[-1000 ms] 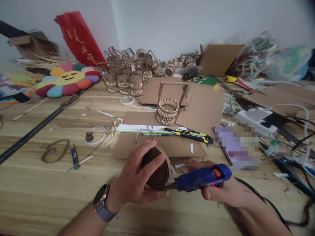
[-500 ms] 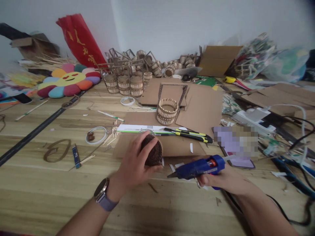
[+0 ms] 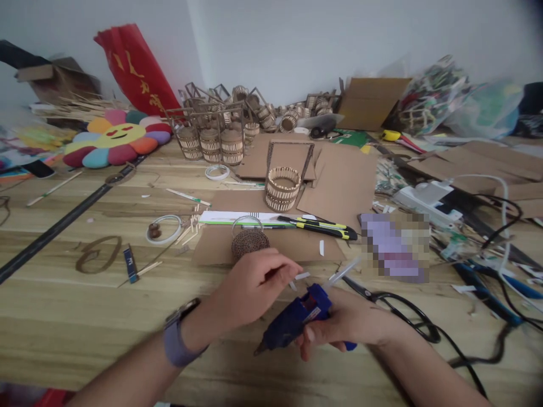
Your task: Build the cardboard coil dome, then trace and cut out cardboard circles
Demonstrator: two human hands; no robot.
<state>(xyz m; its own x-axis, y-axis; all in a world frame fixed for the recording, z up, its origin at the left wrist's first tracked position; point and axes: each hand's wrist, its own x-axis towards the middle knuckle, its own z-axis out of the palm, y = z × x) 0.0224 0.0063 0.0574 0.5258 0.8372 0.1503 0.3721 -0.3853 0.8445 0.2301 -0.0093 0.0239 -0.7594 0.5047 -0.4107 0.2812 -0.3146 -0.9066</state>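
My right hand grips a blue hot glue gun, its nozzle pointing down-left at the wooden table. My left hand, with a watch on the wrist, hovers just left of the gun, fingers loosely curled with the fingertips pinched near a small white scrap. A round brown corrugated cardboard piece sits on a flat cardboard sheet just beyond my left hand, apart from it.
A stick basket, a ruler, a yellow-black utility knife and tape rings lie behind. Finished baskets and a flower cushion line the back. Cables, a power strip and cardboard crowd the right.
My left hand set the round cardboard piece down on the sheet and pulled back toward the gun. The right hand drew the glue gun nearer and tilted its nozzle downward.
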